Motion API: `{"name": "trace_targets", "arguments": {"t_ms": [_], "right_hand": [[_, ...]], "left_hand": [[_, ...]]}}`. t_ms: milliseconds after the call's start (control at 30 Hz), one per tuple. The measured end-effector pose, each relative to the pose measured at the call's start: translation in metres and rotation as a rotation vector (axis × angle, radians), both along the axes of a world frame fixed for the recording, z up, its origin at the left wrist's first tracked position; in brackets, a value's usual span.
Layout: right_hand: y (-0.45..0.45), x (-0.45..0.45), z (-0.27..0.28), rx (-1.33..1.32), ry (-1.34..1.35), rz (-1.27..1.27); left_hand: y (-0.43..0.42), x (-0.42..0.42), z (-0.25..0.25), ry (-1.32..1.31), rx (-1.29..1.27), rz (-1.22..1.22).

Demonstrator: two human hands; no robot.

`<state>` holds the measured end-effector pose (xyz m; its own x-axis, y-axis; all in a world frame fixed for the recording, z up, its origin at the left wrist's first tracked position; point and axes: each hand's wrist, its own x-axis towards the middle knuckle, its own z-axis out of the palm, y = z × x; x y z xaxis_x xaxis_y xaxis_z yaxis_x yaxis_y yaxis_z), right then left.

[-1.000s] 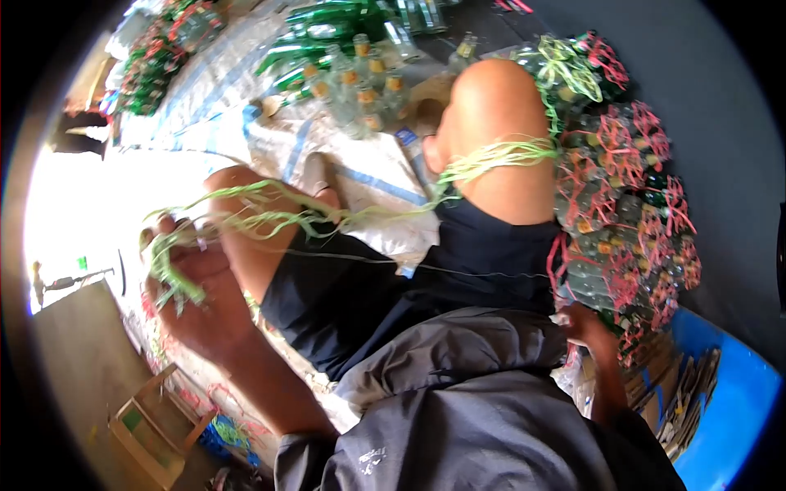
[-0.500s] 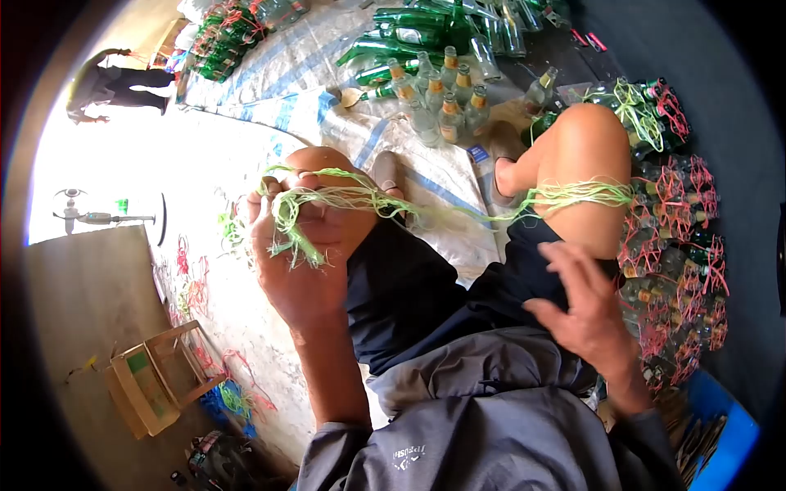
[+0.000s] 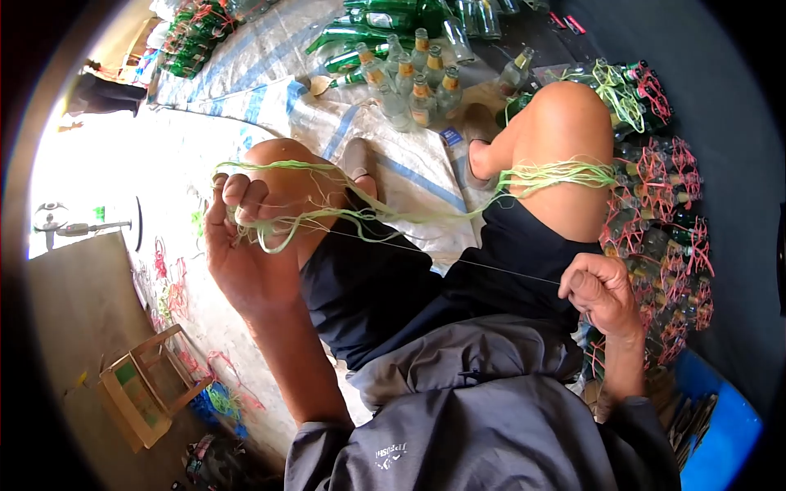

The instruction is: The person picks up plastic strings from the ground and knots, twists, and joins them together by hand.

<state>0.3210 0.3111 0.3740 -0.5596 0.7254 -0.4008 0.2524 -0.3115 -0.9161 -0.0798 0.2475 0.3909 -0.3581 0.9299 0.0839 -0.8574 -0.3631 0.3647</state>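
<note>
Over my left knee, my left hand is closed on a bundle of frayed light-green plastic twine. Loops of it hang out between the fingers. From there the twine runs across my lap to my other knee, where more green strands lie over the thigh. My right hand is pinched near my right thigh. A thin pale strand stretches taut from the left-hand bundle to those pinched fingers.
Small clear bottles with orange labels stand on a white-and-blue tarp, green bottles beyond. Bottles tied with pink twine line my right. A wooden frame and a fan are at left.
My right hand has gone from open, with fingers apart, to pinching a thin strand pulled taut from the bundle. The view has shifted, and my left hand stays closed on the twine.
</note>
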Motion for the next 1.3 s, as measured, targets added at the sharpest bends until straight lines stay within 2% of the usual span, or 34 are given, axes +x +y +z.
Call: {"name": "trace_targets", "arguments": {"t_ms": [33, 133, 167, 233, 400, 433, 533, 667, 800, 833, 967, 1067, 1100, 1133, 1200, 1300], "right_hand": [[-0.001, 0.004, -0.002, 0.042, 0.105, -0.038], [-0.005, 0.02, -0.006, -0.047, 0.193, -0.115], [-0.004, 0.023, -0.006, -0.002, 0.171, -0.115], [-0.005, 0.026, -0.001, 0.099, 0.111, -0.141], [0.003, 0.026, 0.019, 0.489, -0.189, -0.123], [0.005, 0.033, 0.02, 0.452, -0.225, -0.129], [0.007, 0.035, 0.017, 0.58, -0.337, -0.163], [0.003, 0.025, 0.023, 0.746, -0.484, -0.164], [0.007, 0.051, -0.003, 0.755, -0.635, -0.277], [0.011, 0.064, -0.008, 0.642, -0.648, -0.372], [0.023, 0.126, -0.029, 0.549, -0.61, -0.413], [0.017, 0.167, -0.064, 0.434, -0.621, -0.338], [0.011, 0.184, -0.08, 0.42, -0.715, -0.266], [0.003, 0.186, -0.082, 0.517, -1.012, -0.089], [-0.015, 0.229, -0.109, 0.417, -1.025, 0.254], [-0.023, 0.171, -0.071, 0.589, -1.042, 0.11]], "left_hand": [[0.002, 0.006, 0.005, -0.008, -0.084, 0.072], [0.003, 0.0, -0.002, 0.035, -0.038, 0.0], [0.003, 0.002, -0.002, 0.05, -0.04, -0.003], [0.005, 0.005, -0.001, 0.081, -0.042, -0.008], [0.003, 0.007, 0.004, 0.387, -0.262, 0.186], [0.003, 0.007, 0.004, 0.434, -0.306, 0.224], [0.008, 0.016, 0.014, 0.555, -0.498, 0.355], [0.013, 0.03, 0.01, 0.751, -0.611, 0.465], [0.003, 0.016, 0.011, 0.801, -0.544, 0.514], [0.003, 0.011, 0.018, 0.748, -0.587, 0.565], [-0.004, -0.003, 0.025, 0.739, -0.45, 0.472], [0.002, 0.002, 0.031, 0.75, -0.427, 0.466], [0.006, 0.006, 0.037, 0.77, -0.454, 0.502], [0.008, 0.006, 0.042, 0.791, -0.479, 0.542], [0.005, 0.002, 0.048, 0.857, -0.425, 0.478], [0.001, -0.006, 0.058, 0.915, -0.425, 0.433]]}}
